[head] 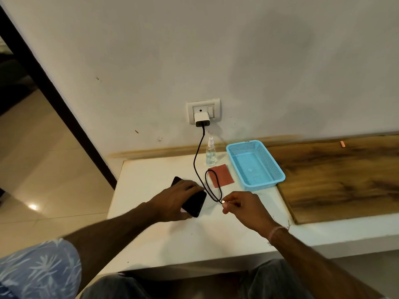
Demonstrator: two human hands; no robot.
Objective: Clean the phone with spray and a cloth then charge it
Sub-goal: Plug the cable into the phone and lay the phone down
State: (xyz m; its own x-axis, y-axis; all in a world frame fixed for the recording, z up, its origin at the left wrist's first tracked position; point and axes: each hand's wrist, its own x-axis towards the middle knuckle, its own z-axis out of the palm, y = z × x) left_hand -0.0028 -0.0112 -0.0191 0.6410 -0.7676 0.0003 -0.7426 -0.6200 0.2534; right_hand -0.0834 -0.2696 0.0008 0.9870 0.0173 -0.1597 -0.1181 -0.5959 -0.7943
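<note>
A black phone (195, 203) lies on the white table (164, 244), and my left hand (174, 200) rests over it, gripping its sides. My right hand (244, 207) pinches the plug end of the black charging cable (197, 160) just right of the phone, a short gap away from it. The cable loops over a red-brown cloth (223, 174) and runs up to a white charger (202, 119) plugged into the wall socket (204, 111). A small clear spray bottle (210, 153) stands upright behind the cloth.
A light blue plastic basket (254, 164) sits right of the cloth, partly on a wooden board (345, 178) that covers the right of the surface. The table's left edge drops to a tiled floor (43, 169). A dark door frame (54, 89) slants along the left.
</note>
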